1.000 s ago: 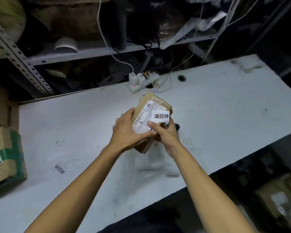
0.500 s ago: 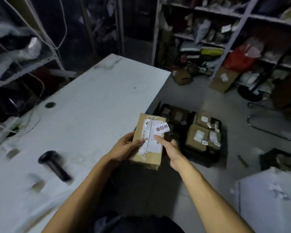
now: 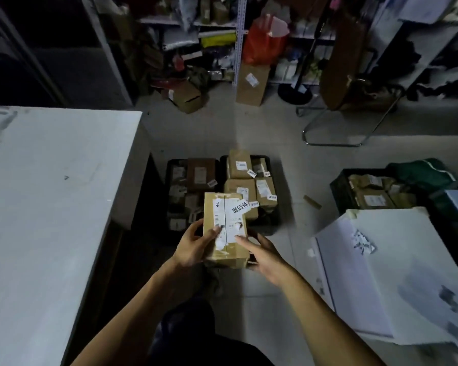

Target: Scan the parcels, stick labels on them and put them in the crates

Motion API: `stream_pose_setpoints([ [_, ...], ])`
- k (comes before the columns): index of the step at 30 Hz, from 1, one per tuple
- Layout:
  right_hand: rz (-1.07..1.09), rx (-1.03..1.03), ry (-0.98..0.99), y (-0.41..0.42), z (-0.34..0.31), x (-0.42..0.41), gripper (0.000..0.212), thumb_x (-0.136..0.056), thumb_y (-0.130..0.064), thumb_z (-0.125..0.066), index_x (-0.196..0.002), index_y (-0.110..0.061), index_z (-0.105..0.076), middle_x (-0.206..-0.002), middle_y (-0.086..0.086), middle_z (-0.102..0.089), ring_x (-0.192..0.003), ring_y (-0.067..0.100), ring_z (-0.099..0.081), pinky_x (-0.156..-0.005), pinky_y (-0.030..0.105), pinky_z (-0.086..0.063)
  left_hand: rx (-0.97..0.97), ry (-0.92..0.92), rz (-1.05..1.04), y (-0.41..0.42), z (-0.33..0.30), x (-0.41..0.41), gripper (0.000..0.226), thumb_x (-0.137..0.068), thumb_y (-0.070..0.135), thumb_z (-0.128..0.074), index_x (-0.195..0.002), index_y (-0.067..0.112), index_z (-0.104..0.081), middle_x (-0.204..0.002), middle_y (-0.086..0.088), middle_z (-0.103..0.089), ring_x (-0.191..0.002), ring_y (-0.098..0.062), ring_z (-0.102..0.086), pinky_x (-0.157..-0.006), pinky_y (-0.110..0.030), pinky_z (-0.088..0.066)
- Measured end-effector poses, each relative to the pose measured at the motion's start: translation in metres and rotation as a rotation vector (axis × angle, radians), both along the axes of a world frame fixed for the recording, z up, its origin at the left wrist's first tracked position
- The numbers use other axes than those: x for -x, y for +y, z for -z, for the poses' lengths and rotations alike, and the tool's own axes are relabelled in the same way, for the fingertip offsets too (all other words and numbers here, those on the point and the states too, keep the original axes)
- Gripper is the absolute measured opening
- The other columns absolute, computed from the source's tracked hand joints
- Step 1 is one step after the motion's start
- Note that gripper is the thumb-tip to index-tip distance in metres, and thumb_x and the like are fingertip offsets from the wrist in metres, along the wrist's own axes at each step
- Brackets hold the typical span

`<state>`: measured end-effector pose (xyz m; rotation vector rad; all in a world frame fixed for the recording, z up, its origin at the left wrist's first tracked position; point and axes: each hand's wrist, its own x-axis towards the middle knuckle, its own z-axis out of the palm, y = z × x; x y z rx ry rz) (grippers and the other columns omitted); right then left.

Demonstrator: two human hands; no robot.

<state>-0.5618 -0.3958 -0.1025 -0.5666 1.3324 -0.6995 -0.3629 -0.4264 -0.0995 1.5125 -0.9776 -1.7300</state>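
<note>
A small brown cardboard parcel (image 3: 224, 249) with a white shipping label and a white sticker (image 3: 240, 207) printed with black characters is held in front of me, above the floor. My left hand (image 3: 193, 247) grips its left side, thumb on the top face. My right hand (image 3: 262, 250) holds its right side and underside, fingers along the edge. Just beyond the parcel, two black crates (image 3: 273, 225) on the floor hold several labelled brown parcels. A third dark crate (image 3: 340, 188) with parcels stands at the right.
A white table (image 3: 50, 207) fills the left. A white sheet or board (image 3: 386, 273) lies at the right. Shelves with bags and boxes (image 3: 251, 83) line the back, and a metal chair frame (image 3: 349, 128) stands on the floor.
My view has swung from the table to the floor crates. The parcel moved with both hands off the table and now hangs over the near crates; the sticker sits on its top right.
</note>
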Motion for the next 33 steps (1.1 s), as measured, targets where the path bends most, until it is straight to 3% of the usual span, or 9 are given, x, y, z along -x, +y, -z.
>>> stream_pose_setpoints([
  [3,-0.01,-0.053,0.067,-0.059,0.014,0.026,0.073,-0.072,-0.05,-0.082,-0.135,-0.026,-0.055,-0.118,-0.003,-0.072,-0.105,0.021,-0.071,-0.074,0.035,-0.061,-0.017,0.04,0.078,-0.069,0.021,0.027,0.022,-0.097,0.013,-0.063,-0.119,0.009,-0.062,-0.099,-0.003,-0.078,-0.085,-0.014,-0.075,-0.067,-0.022,-0.057],
  [5,-0.012,-0.103,0.077,-0.093,0.017,0.042,0.071,-0.079,-0.046,-0.081,-0.139,-0.027,-0.05,-0.118,0.001,-0.071,-0.103,0.025,-0.072,-0.077,0.039,-0.063,-0.015,0.032,0.129,-0.111,0.031,0.043,0.032,-0.097,0.014,-0.064,-0.126,0.003,-0.059,-0.109,-0.013,-0.075,-0.092,-0.02,-0.074,-0.071,-0.025,-0.057],
  [9,0.08,-0.185,0.07,-0.163,0.024,0.077,0.111,-0.064,-0.054,-0.091,-0.154,-0.03,-0.031,-0.133,0.008,-0.064,-0.104,0.029,-0.072,-0.077,0.046,-0.063,-0.082,0.023,0.139,-0.195,0.049,0.082,0.058,-0.092,0.025,-0.074,-0.137,-0.001,-0.049,-0.109,-0.015,-0.073,-0.086,-0.02,-0.074,-0.066,-0.028,-0.057],
  [11,0.138,-0.207,0.066,-0.197,0.029,0.098,0.116,-0.06,-0.054,-0.093,-0.154,-0.026,-0.03,-0.135,0.009,-0.063,-0.102,0.027,-0.073,-0.077,0.046,-0.062,-0.11,-0.003,0.207,-0.231,0.053,0.106,0.072,-0.086,0.037,-0.076,-0.14,0.001,-0.045,-0.109,-0.014,-0.074,-0.091,-0.028,-0.074,-0.076,-0.043,-0.061],
  [13,0.2,-0.196,0.064,-0.224,0.036,0.117,0.089,-0.068,-0.046,-0.09,-0.142,-0.024,-0.046,-0.132,0.011,-0.063,-0.105,0.026,-0.072,-0.079,0.046,-0.062,-0.134,-0.041,0.237,-0.264,0.054,0.131,0.057,-0.092,0.033,-0.072,-0.137,0.009,-0.047,-0.107,-0.002,-0.075,-0.096,-0.019,-0.072,-0.09,-0.044,-0.057],
  [15,0.249,-0.175,0.077,-0.254,0.046,0.139,0.046,-0.082,-0.032,-0.082,-0.121,-0.031,-0.059,-0.13,0.01,-0.064,-0.108,0.025,-0.07,-0.08,0.043,-0.062,-0.183,-0.05,0.221,-0.298,0.063,0.156,0.031,-0.1,0.017,-0.061,-0.128,0.013,-0.049,-0.085,0.014,-0.075,-0.075,0.001,-0.07,-0.072,-0.022,-0.056],
  [17,0.253,-0.158,0.095,-0.283,0.063,0.164,0.035,-0.087,-0.024,-0.078,-0.115,-0.035,-0.06,-0.127,0.007,-0.067,-0.105,0.021,-0.072,-0.079,0.041,-0.062,-0.247,-0.059,0.245,-0.328,0.075,0.18,0.023,-0.103,0.007,-0.052,-0.125,0.011,-0.051,-0.076,0.008,-0.073,-0.059,0.002,-0.066,-0.052,-0.014,-0.051],
  [23,0.202,-0.184,0.143,-0.41,0.208,0.258,0.059,-0.089,-0.014,-0.073,-0.14,-0.023,-0.045,-0.12,0.004,-0.071,-0.098,0.017,-0.074,-0.075,0.037,-0.063,-0.284,-0.206,0.178,-0.43,0.19,0.243,0.024,-0.097,0.011,-0.064,-0.12,0.012,-0.066,-0.102,-0.008,-0.07,-0.084,-0.009,-0.067,-0.082,-0.03,-0.053],
  [33,0.085,-0.057,0.235,-0.614,0.489,0.313,0.057,-0.093,-0.023,-0.072,-0.143,-0.027,-0.047,-0.117,-0.002,-0.067,-0.095,0.01,-0.072,-0.078,0.033,-0.062,-0.347,-0.233,-0.053,-0.485,0.393,0.297,0.018,-0.101,0.014,-0.056,-0.114,0.02,-0.066,-0.098,-0.003,-0.076,-0.081,-0.011,-0.074,-0.075,-0.025,-0.055],
])
